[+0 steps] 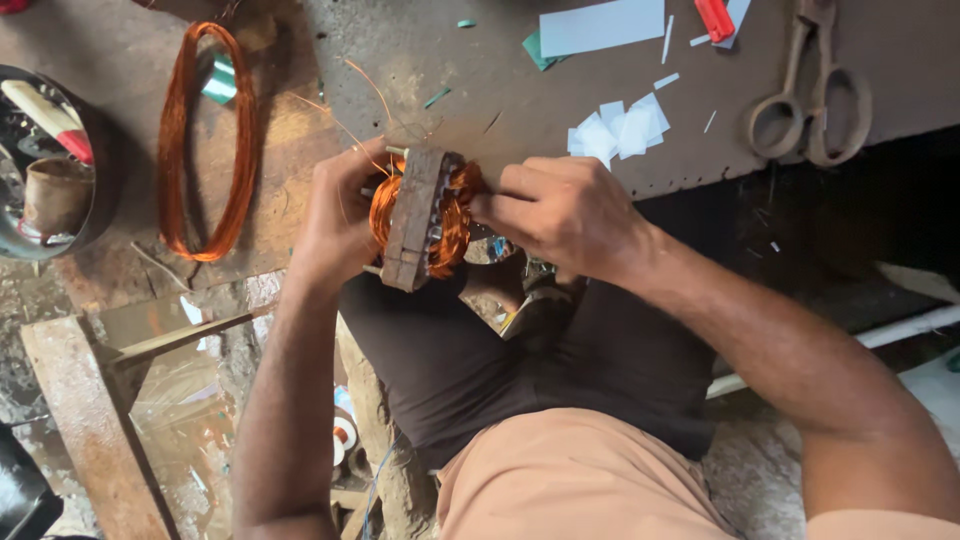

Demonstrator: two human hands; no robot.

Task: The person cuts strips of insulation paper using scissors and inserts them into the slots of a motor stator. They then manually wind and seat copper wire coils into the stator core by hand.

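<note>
A rusty laminated motor stator [412, 222] wound with copper wire is held upright over my lap, just off the edge of a worn workbench [480, 60]. My left hand [335, 215] grips its left side, fingers wrapped around the core. From the right, my right hand [560, 210] pinches the copper winding [455, 205] with its fingertips. Thin loose strands of copper wire stick up from the stator toward the bench.
A long loop of copper wire [205, 140] lies on the bench at left, beside a round tin [50, 160] with tools. Old scissors [812, 100], white paper scraps [620, 128], a white sheet [602, 25] and a red object [715, 18] lie farther right.
</note>
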